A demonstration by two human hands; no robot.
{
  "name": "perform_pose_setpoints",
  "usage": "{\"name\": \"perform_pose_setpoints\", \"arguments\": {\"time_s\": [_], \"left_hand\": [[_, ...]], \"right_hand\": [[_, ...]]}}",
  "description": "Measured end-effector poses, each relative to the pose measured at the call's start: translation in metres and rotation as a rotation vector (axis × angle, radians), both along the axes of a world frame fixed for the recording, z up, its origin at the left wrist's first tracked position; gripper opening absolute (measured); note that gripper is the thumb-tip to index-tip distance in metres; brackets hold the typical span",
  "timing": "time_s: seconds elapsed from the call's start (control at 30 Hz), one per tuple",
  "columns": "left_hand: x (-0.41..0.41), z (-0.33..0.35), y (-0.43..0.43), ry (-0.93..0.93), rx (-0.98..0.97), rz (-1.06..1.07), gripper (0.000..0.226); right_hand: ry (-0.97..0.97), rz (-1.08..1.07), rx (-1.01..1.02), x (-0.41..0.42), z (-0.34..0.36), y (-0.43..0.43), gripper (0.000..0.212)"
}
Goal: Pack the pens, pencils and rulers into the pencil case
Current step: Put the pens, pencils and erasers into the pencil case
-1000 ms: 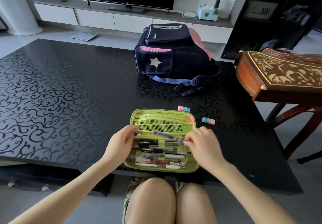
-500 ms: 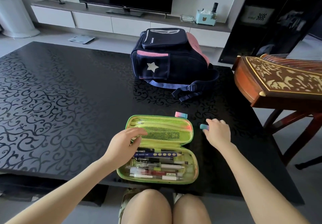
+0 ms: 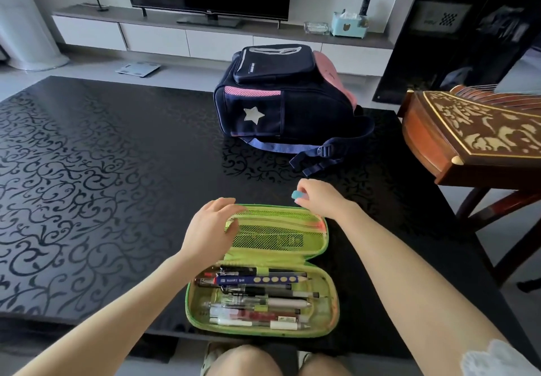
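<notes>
Pens [image 3: 257, 299] are lying packed in the pencil case [image 3: 319, 324]; right hand [image 3: 319, 197] is pinching an eraser [image 3: 296, 194] behind it, left hand [image 3: 210, 226] spreading flat on its lid.

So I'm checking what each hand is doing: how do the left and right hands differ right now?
The left hand lies spread on the open case's mesh lid, holding nothing; the right hand pinches a small blue eraser. The left touches the case; the right is raised just past the lid's far edge. Both are bare and reach over the black table.
</notes>
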State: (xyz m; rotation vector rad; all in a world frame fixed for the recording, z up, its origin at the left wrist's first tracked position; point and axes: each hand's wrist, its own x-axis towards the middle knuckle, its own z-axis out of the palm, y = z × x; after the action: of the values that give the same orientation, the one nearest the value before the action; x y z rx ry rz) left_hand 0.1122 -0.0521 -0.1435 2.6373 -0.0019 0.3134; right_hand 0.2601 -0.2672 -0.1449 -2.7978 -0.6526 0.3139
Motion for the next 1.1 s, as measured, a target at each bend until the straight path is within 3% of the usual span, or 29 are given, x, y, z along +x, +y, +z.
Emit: {"name": "perform_pose_setpoints", "arguments": {"time_s": [0.17, 0.27, 0.37, 0.5, 0.6, 0.7, 0.83, 1.1], "left_hand": [[0.009, -0.007, 0.012, 0.124, -0.04, 0.014, 0.032], [0.008, -0.007, 0.013, 0.153, -0.092, 0.019, 0.031], [0.006, -0.008, 0.012, 0.173, -0.118, 0.026, 0.033], [0.006, -0.007, 0.007, 0.178, -0.132, 0.053, 0.032], [0.0, 0.002, -0.005, 0.138, -0.022, 0.069, 0.029], [-0.017, 0.011, -0.031, -0.016, 0.111, -0.17, 0.021], [-0.046, 0.002, -0.077, -0.032, 0.222, -0.598, 0.028], [-0.052, -0.017, -0.103, 0.015, 0.264, -0.652, 0.034]], "right_hand": [[-0.043, -0.042, -0.046, -0.001, 0.009, -0.003, 0.021], [-0.183, -0.234, 0.194, -0.027, 0.021, -0.014, 0.022], [-0.087, -0.352, 0.377, -0.082, 0.038, -0.03, 0.015], [0.172, -0.357, 0.269, -0.156, 0.042, -0.048, 0.012], [0.097, -0.41, 0.146, -0.178, 0.034, -0.048, 0.011], [0.039, -0.429, 0.116, -0.181, 0.028, -0.044, 0.011], [0.04, -0.478, 0.141, -0.183, 0.022, -0.038, 0.011], [0.08, -0.662, 0.379, -0.183, 0.024, -0.056, 0.012]]}}
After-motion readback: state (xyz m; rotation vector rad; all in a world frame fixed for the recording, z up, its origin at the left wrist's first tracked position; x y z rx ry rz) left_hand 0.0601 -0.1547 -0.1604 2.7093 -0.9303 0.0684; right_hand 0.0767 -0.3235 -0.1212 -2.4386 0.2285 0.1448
